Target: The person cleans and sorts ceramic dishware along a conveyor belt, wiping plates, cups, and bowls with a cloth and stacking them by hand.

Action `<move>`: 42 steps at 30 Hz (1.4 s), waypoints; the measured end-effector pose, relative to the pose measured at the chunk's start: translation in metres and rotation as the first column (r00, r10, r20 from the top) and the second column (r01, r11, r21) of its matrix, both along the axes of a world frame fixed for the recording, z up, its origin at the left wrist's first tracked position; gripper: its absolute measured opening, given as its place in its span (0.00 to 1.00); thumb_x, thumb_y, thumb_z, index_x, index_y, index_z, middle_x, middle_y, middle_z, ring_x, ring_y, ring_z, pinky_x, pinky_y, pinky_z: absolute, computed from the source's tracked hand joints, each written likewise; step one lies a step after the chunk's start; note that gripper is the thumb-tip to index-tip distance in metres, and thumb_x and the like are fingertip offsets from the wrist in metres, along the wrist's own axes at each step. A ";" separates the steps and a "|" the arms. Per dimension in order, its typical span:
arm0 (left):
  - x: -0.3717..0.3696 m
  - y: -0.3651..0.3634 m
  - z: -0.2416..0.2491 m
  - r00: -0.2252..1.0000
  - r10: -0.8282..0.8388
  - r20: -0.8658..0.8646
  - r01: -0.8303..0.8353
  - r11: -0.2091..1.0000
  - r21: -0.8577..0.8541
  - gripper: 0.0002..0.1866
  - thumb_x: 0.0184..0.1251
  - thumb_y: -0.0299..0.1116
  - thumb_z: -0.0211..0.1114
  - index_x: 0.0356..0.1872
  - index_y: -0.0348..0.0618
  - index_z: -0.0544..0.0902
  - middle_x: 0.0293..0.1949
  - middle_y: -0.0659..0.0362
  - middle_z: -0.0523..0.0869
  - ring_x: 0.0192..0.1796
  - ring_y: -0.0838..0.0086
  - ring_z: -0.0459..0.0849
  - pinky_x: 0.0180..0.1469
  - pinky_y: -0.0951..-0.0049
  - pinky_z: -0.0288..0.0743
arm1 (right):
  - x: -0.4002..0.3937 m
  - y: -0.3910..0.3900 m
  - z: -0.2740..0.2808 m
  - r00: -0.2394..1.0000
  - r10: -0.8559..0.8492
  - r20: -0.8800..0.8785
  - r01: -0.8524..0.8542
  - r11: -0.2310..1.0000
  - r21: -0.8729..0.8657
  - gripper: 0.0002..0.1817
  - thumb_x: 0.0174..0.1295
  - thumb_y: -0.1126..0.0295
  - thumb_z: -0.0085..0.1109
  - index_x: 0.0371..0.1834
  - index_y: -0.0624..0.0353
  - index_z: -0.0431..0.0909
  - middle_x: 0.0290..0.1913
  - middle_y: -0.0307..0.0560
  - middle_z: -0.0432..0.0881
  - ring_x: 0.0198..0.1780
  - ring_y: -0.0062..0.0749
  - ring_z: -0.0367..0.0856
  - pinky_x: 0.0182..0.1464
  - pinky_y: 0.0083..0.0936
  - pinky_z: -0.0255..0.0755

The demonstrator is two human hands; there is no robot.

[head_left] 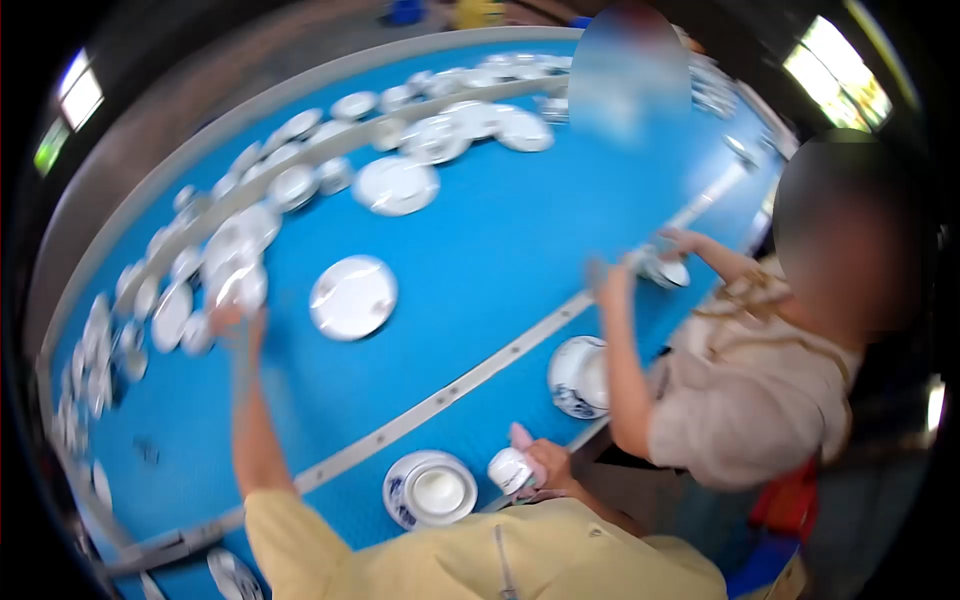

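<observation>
Cup (511, 469) sits in my right hand (540, 468), fingers closed around it at the near edge of the blue worktop (500, 250), just beside a stack of blue-patterned bowls (430, 489). Farther out, my left hand (238, 325) reaches across open blue toward crowded plates (235, 260); its fingers are blurred, so I cannot tell their grip. One white plate (352, 296) lies alone mid-worktop. A co-worker's hand (612, 285) works at the right edge.

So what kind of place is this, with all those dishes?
Probably a crockery factory or a dish-sorting line. Many white ceramic plates ride a wide blue conveyor belt, and a co-worker handles dishes beside it.
</observation>
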State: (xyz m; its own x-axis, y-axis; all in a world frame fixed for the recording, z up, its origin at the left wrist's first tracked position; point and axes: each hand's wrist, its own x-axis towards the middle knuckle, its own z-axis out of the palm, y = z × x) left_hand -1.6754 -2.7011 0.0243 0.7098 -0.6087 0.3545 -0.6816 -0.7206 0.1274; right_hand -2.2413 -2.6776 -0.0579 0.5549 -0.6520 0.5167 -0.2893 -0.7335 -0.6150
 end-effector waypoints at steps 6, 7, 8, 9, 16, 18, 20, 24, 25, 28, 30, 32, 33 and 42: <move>0.025 0.042 -0.069 0.984 -0.138 0.115 0.166 0.940 -0.298 0.23 0.51 0.32 0.64 0.51 0.39 0.72 0.50 0.42 0.72 0.53 0.48 0.69 0.56 0.54 0.62 | -0.027 -0.022 0.030 0.996 -0.027 -0.088 0.033 0.997 0.065 0.25 0.27 0.57 0.68 0.31 0.58 0.75 0.28 0.45 0.75 0.25 0.40 0.76 0.24 0.31 0.71; -0.002 0.040 -0.069 0.984 -0.137 0.114 0.166 0.940 -0.298 0.23 0.51 0.32 0.64 0.51 0.39 0.72 0.50 0.42 0.72 0.53 0.48 0.69 0.56 0.54 0.62 | -0.031 -0.029 0.036 0.996 -0.031 -0.086 0.037 0.997 0.066 0.25 0.27 0.57 0.67 0.31 0.57 0.75 0.28 0.45 0.75 0.25 0.40 0.76 0.24 0.31 0.71; -0.032 0.044 -0.066 0.977 -0.127 0.171 0.173 0.942 -0.289 0.22 0.52 0.32 0.64 0.49 0.39 0.72 0.50 0.42 0.71 0.52 0.49 0.69 0.55 0.54 0.62 | -0.034 -0.033 0.040 0.996 -0.026 -0.081 0.031 0.997 0.071 0.24 0.28 0.57 0.67 0.32 0.57 0.75 0.28 0.45 0.75 0.25 0.39 0.76 0.24 0.30 0.71; -0.053 0.050 -0.072 0.969 -0.113 0.220 0.176 0.941 -0.289 0.21 0.52 0.32 0.64 0.47 0.38 0.71 0.49 0.43 0.71 0.52 0.49 0.69 0.54 0.54 0.62 | -0.032 -0.033 0.038 0.996 -0.014 -0.089 0.020 0.998 0.067 0.24 0.28 0.57 0.67 0.32 0.57 0.75 0.28 0.45 0.75 0.25 0.39 0.76 0.24 0.30 0.71; -0.189 0.063 -0.060 0.985 -0.072 0.158 0.116 0.950 -0.291 0.21 0.52 0.32 0.64 0.47 0.38 0.71 0.51 0.41 0.69 0.52 0.48 0.68 0.56 0.55 0.62 | -0.062 -0.073 0.036 0.989 -0.059 -0.137 0.071 0.994 0.078 0.16 0.37 0.64 0.63 0.32 0.54 0.77 0.27 0.42 0.75 0.25 0.37 0.77 0.24 0.29 0.71; -0.220 0.062 -0.058 0.992 -0.047 0.115 0.079 0.951 -0.300 0.22 0.49 0.30 0.66 0.47 0.39 0.71 0.52 0.41 0.68 0.53 0.47 0.68 0.57 0.55 0.61 | -0.072 -0.081 0.036 0.952 -0.064 -0.300 0.108 0.985 0.134 0.15 0.42 0.66 0.61 0.36 0.52 0.77 0.30 0.41 0.75 0.30 0.35 0.78 0.28 0.28 0.72; -0.234 0.066 -0.065 0.997 -0.068 0.020 0.071 0.953 -0.295 0.23 0.48 0.28 0.67 0.48 0.39 0.71 0.53 0.41 0.68 0.54 0.47 0.68 0.57 0.55 0.60 | -0.081 -0.092 0.034 0.961 -0.005 -0.277 0.068 0.974 0.218 0.16 0.43 0.67 0.60 0.39 0.53 0.77 0.34 0.43 0.76 0.35 0.37 0.78 0.33 0.29 0.73; -0.269 0.066 -0.045 0.897 -0.129 -0.423 -0.101 0.872 -0.480 0.26 0.49 0.28 0.67 0.51 0.41 0.69 0.54 0.46 0.70 0.56 0.53 0.69 0.58 0.56 0.63 | -0.099 -0.123 0.057 0.974 0.173 -0.146 -0.054 0.805 0.590 0.25 0.46 0.72 0.60 0.52 0.57 0.70 0.49 0.50 0.74 0.50 0.43 0.75 0.50 0.31 0.69; -0.279 0.064 -0.034 0.800 -0.186 -0.571 -0.201 0.813 -0.547 0.26 0.51 0.29 0.67 0.52 0.42 0.69 0.54 0.49 0.70 0.57 0.56 0.70 0.58 0.57 0.64 | -0.102 -0.130 0.068 0.973 0.181 -0.141 -0.063 0.801 0.595 0.25 0.46 0.72 0.60 0.52 0.57 0.70 0.49 0.50 0.74 0.50 0.43 0.75 0.50 0.31 0.69; -0.324 0.047 0.025 0.194 -0.681 -0.706 -0.627 0.468 -0.623 0.23 0.61 0.36 0.60 0.56 0.43 0.68 0.56 0.52 0.71 0.57 0.60 0.72 0.57 0.58 0.68 | -0.105 -0.152 0.105 0.961 0.266 0.069 -0.237 0.675 0.699 0.33 0.48 0.73 0.60 0.61 0.59 0.60 0.58 0.55 0.68 0.59 0.45 0.68 0.59 0.33 0.62; -0.357 0.030 0.033 -0.082 -0.800 -0.595 -0.702 0.470 -0.535 0.22 0.66 0.42 0.52 0.58 0.44 0.67 0.55 0.53 0.73 0.56 0.62 0.74 0.56 0.59 0.71 | -0.100 -0.168 0.145 0.945 0.276 0.176 -0.321 0.676 0.663 0.33 0.48 0.71 0.60 0.61 0.58 0.61 0.57 0.55 0.68 0.59 0.45 0.68 0.59 0.33 0.63; -0.406 -0.003 0.038 -0.251 -0.753 -0.609 -0.611 0.611 -0.504 0.25 0.65 0.46 0.54 0.58 0.43 0.67 0.54 0.53 0.74 0.53 0.64 0.77 0.54 0.60 0.73 | -0.087 -0.184 0.166 0.920 0.283 0.273 -0.393 0.672 0.627 0.32 0.48 0.69 0.60 0.60 0.58 0.62 0.57 0.55 0.68 0.58 0.44 0.69 0.58 0.34 0.63; -0.437 -0.023 0.051 -0.293 -0.720 -0.628 -0.476 0.680 -0.558 0.31 0.59 0.51 0.59 0.58 0.42 0.67 0.53 0.54 0.76 0.53 0.65 0.77 0.54 0.62 0.73 | -0.078 -0.190 0.172 0.916 0.386 0.111 -0.400 0.858 0.323 0.31 0.49 0.67 0.59 0.60 0.57 0.63 0.57 0.55 0.68 0.58 0.43 0.69 0.58 0.34 0.64; -0.597 -0.147 0.101 0.687 -0.683 -0.248 0.247 0.541 -0.804 0.33 0.36 0.32 0.74 0.48 0.39 0.68 0.45 0.49 0.73 0.48 0.63 0.73 0.50 0.63 0.70 | -0.088 -0.236 0.072 0.926 0.297 0.235 -0.378 0.707 0.598 0.17 0.55 0.62 0.53 0.45 0.56 0.70 0.42 0.44 0.75 0.47 0.34 0.73 0.48 0.29 0.68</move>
State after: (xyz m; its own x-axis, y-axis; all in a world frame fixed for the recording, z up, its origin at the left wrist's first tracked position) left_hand -2.2720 -2.8480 0.1255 0.5794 -0.6399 0.5048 -0.5591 0.1386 0.8174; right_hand -2.3293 -2.9136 0.0140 0.7662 -0.6280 0.1365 0.0025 -0.2095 -0.9778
